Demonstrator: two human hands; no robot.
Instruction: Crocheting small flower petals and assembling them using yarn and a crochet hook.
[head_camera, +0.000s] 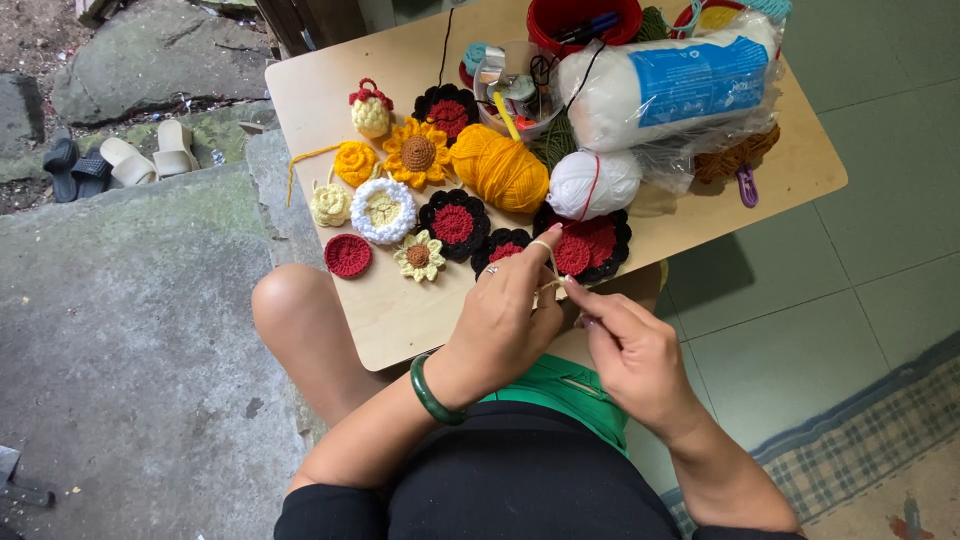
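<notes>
My left hand (507, 320) is raised over the near edge of the small wooden table (390, 320), with a pale yarn strand (548, 255) looped over its index finger. It pinches a small crochet piece that is mostly hidden between the fingers. My right hand (630, 345) sits close beside it, fingers closed on a thin crochet hook (578, 318) whose tip meets the left fingertips. A green bangle (430, 392) circles my left wrist. Just beyond the hands lie black-and-red crocheted flowers (590, 245).
The table holds several crocheted flowers (417, 153), a yellow yarn ball (500, 168), a white yarn ball (593, 183), a bagged white yarn skein (670, 85), a red tub (585, 22) and a clear container (515, 95). Sandals (120, 160) lie on the concrete at left. A checked rug (860, 445) lies at right.
</notes>
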